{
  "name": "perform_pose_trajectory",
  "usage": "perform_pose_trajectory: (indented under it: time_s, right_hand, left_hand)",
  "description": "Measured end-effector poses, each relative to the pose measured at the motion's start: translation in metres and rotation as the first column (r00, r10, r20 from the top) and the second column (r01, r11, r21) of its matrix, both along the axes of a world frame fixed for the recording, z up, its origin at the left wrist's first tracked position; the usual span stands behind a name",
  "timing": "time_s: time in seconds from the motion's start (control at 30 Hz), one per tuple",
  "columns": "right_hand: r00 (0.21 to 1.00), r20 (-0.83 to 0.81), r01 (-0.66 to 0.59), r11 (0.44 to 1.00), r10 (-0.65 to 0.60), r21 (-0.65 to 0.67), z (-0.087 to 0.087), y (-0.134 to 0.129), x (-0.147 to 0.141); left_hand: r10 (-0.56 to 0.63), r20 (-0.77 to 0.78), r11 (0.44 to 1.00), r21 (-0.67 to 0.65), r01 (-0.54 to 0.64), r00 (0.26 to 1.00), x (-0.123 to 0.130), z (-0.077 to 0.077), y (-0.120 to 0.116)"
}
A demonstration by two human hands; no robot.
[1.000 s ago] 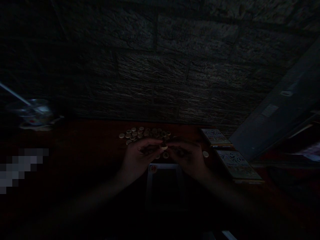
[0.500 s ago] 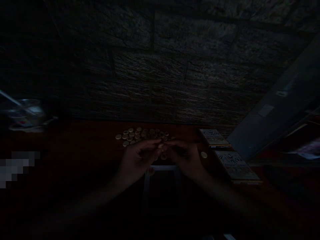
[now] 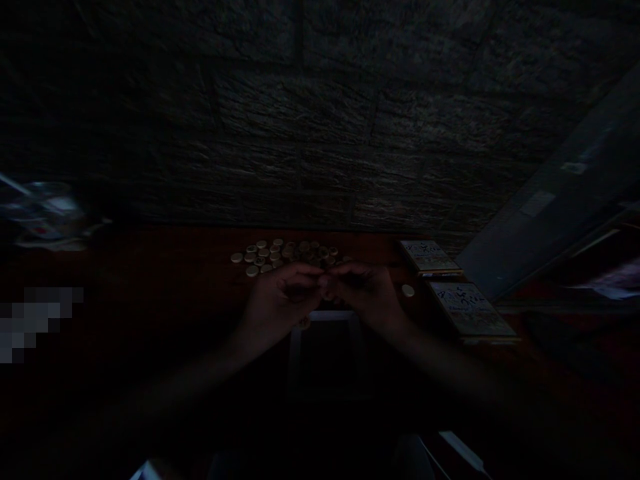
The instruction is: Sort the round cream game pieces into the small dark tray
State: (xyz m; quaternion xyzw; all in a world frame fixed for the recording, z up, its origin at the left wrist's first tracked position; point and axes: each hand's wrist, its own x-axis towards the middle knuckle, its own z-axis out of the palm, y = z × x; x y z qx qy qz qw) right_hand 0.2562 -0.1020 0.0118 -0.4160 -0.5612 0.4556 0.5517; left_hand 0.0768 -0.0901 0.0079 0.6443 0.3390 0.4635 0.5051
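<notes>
Dim light covers the scene. My left hand (image 3: 280, 297) and my right hand (image 3: 373, 297) meet at the fingertips in the middle, both closed in a pinch; whatever is between them is too dark and small to make out. Just behind them, several round wooden discs (image 3: 275, 256) lie spread on the reddish-brown table (image 3: 190, 267), some with markings. One marked disc (image 3: 303, 322) rests by the top left corner of a pale rectangular frame (image 3: 354, 333), below my left hand. A lone pale disc (image 3: 408, 291) sits right of my right hand.
Two flat boxes with dark lettering, a farther one (image 3: 429, 257) and a nearer one (image 3: 473, 310), lie at the right. A clear container (image 3: 50, 213) with a straw stands at the far left. A stone-block wall (image 3: 330, 133) rises behind the table.
The view has tilted down slightly, so the table things appear higher. My hands stay together at the fingertips; the small pale piece glimpsed between them before is now hidden.
</notes>
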Motion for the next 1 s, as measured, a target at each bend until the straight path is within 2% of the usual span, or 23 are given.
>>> perform_pose_trajectory:
  time_s: [0.2,0.33,0.5,0.7,1.0]
  right_hand:
    - [0.995,-0.095,-0.051,0.992,0.040,-0.114,0.0027,0.0007,0.0010]
    - [0.993,-0.102,-0.070,0.984,0.054,-0.163,0.0014,0.0031,0.0049]
    - [0.987,-0.116,-0.126,0.982,0.110,-0.139,0.0012,0.0055,0.0086]
    - [0.993,-0.085,-0.095,0.990,0.086,-0.106,0.0007,0.0056,0.0086]
    - [0.994,-0.090,-0.074,0.995,0.068,-0.061,-0.0024,0.0033,0.0070]
  left_hand:
    - [-0.004,0.005,0.997,0.081,0.004,1.000,-0.0011,-0.0006,0.0047]
    - [-0.003,0.005,0.996,0.085,0.002,1.000,-0.0010,0.0026,0.0063]
    - [-0.013,0.050,0.999,0.053,0.010,0.999,-0.0029,0.0029,0.0079]
    - [-0.005,0.111,1.000,-0.024,0.008,0.994,-0.0036,0.0000,0.0089]
    - [0.023,-0.030,0.996,0.091,-0.020,0.999,-0.0037,-0.0006,0.0013]
